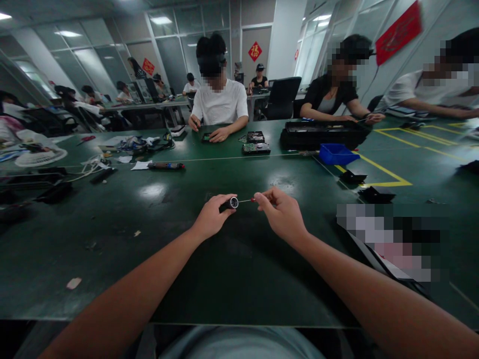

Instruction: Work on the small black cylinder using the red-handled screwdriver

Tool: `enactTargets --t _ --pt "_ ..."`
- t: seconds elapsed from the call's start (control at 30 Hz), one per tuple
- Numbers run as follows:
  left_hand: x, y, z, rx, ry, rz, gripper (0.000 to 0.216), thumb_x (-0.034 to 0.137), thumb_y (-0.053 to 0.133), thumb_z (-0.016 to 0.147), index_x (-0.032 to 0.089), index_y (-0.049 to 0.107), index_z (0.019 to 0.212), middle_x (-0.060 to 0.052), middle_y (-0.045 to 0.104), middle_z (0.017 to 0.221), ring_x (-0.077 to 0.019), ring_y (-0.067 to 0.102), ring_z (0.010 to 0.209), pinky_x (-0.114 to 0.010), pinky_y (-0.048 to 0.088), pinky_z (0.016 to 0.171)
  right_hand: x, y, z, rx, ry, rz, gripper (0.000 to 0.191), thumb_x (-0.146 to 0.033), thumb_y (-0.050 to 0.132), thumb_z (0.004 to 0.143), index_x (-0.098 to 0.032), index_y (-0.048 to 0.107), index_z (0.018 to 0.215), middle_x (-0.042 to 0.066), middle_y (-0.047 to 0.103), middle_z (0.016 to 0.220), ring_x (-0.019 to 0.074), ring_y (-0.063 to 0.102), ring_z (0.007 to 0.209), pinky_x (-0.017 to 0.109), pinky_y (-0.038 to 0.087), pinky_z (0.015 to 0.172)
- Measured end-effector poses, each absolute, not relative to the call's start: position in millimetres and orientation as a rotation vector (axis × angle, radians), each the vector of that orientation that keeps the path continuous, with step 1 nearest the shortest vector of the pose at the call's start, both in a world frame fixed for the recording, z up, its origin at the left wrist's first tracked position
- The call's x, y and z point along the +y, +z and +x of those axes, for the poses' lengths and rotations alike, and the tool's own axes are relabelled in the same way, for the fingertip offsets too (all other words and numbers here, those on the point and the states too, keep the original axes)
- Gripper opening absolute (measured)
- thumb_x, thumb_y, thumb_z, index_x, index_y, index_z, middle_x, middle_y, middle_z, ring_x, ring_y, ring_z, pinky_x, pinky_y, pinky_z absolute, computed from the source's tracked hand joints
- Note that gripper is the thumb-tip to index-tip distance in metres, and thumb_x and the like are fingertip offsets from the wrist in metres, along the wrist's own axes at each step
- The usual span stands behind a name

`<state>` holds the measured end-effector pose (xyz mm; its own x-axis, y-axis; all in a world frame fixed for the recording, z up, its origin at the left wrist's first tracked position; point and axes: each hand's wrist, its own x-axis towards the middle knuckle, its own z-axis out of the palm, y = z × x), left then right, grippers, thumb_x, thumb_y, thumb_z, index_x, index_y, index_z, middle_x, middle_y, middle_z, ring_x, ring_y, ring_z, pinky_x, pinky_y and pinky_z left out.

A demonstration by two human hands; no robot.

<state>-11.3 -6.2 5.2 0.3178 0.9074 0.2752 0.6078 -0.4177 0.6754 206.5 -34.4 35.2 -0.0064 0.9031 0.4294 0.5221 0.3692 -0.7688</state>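
Both forearms bare, no sleeves visible; light grey-blue shirt [239,346] at bottom edge

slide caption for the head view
Left hand holds a small black cylinder; right hand points a thin screwdriver at it.

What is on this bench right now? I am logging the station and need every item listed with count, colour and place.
black cylinder: 1, black with a silver rim, held in the left hand
thin bit: 1, metal with a red collar, pinched in the right hand, tip toward the cylinder
blue bin: 1, blue, right of centre
black tray: 1, black, behind the bin
circuit boards: 2, dark, far centre
screwdriver: 1, dark, left of centre
black parts: 2, black, by the yellow tape
table: 1, dark green
co-workers: 3 at the table, others behind
left hand: 1, centre
right hand: 1, centre
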Motion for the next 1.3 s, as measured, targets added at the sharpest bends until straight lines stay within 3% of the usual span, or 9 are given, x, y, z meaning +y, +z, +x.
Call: enactTargets --t 0.07,0.17,0.37,0.6,0.73,0.8,1.0,1.17,1.3 --pt "-6.6 5.3 -11.7 1.319 0.889 2.149 0.041 0.021 0.065 0.09 0.026 0.061 0.131 -0.004 0.065 0.128 -0.0235 0.056 0.12 -0.043 0.04 0.109 -34.4 36.9 207.4 -1.669 0.458 -1.365 0.044 -0.055 0.057 0.093 -0.024 0.056 0.062 -0.001 0.059 0.053 0.0148 0.052 0.049 0.029 0.036 0.051" --pt "-7.0 5.1 -12.0 1.303 0.893 2.159 0.041 0.022 0.066 0.09 0.026 0.061 0.131 -0.004 0.064 0.129 -0.0235 0.055 0.122 -0.043 0.04 0.109 -33.9 36.6 207.7 -1.67 0.442 -1.383 0.048 -0.056 0.057 0.092 -0.024 0.05 0.057 -0.002 0.054 0.05 0.0138 0.048 0.047 0.029 0.033 0.05" --pt "-5.3 3.0 -12.6 1.314 0.919 2.15 0.04 0.02 0.066 0.09 0.025 0.062 0.13 -0.004 0.065 0.128 -0.0231 0.056 0.122 -0.043 0.04 0.11 -32.5 33.5 206.5 -1.688 0.46 -1.353 0.035 -0.051 0.061 0.09 -0.023 0.058 0.068 -0.001 0.061 0.059 0.0146 0.054 0.053 0.029 0.037 0.053" --pt "-3.6 -1.1 -13.1 1.275 0.918 2.176 0.042 0.02 0.067 0.089 0.027 0.062 0.13 -0.004 0.065 0.128 -0.0231 0.057 0.122 -0.044 0.041 0.11 -33.4 33.5 206.9 -1.742 0.517 -1.195 0.016 -0.036 0.058 0.092 -0.022 0.064 0.095 0.005 0.073 0.084 0.0207 0.069 0.077 0.035 0.051 0.072" --pt "-4.0 -0.3 -13.1 1.276 0.908 2.177 0.041 0.018 0.067 0.089 0.025 0.063 0.129 -0.004 0.065 0.127 -0.0228 0.058 0.12 -0.043 0.042 0.109 -38.0 37.7 205.6 -1.823 0.554 -1.121 0.007 -0.025 0.056 0.09 -0.023 0.062 0.093 0.004 0.072 0.089 0.0211 0.069 0.085 0.036 0.052 0.079" --pt "-4.4 0.3 -13.2 1.269 0.912 2.172 0.041 0.017 0.068 0.089 0.025 0.063 0.129 -0.004 0.065 0.126 -0.0223 0.058 0.119 -0.043 0.042 0.108 -39.1 39.2 205.3 -1.846 0.557 -1.124 0.009 -0.028 0.055 0.092 -0.022 0.063 0.092 0.004 0.071 0.088 0.0205 0.068 0.084 0.035 0.051 0.077" --pt "-4.7 0.2 -13.0 1.26 0.913 2.178 0.041 0.016 0.069 0.088 0.026 0.063 0.128 -0.003 0.066 0.126 -0.022 0.058 0.12 -0.043 0.042 0.108 -36.0 37.9 205.6 -1.771 0.6 -1.27 0.032 -0.043 0.044 0.1 -0.022 0.065 0.088 -0.002 0.059 0.061 0.0159 0.056 0.056 0.03 0.04 0.057" --pt "-4.6 0.8 -12.9 1.266 0.931 2.172 0.041 0.017 0.069 0.088 0.025 0.063 0.128 -0.004 0.066 0.126 -0.0223 0.058 0.12 -0.043 0.042 0.108 -38.4 39.0 206.4 -1.826 0.573 -1.199 0.016 -0.026 0.051 0.092 -0.021 0.064 0.1 0.002 0.067 0.079 0.018 0.062 0.072 0.031 0.045 0.066" --pt "-4.9 2.2 -12.7 1.271 0.931 2.161 0.041 0.016 0.069 0.088 0.024 0.063 0.128 -0.004 0.066 0.125 -0.0218 0.059 0.118 -0.042 0.043 0.108 -38.8 39.2 205.6 -1.846 0.593 -1.227 0.023 -0.034 0.047 0.097 -0.021 0.065 0.09 0.002 0.065 0.075 0.0179 0.061 0.068 0.032 0.043 0.064"
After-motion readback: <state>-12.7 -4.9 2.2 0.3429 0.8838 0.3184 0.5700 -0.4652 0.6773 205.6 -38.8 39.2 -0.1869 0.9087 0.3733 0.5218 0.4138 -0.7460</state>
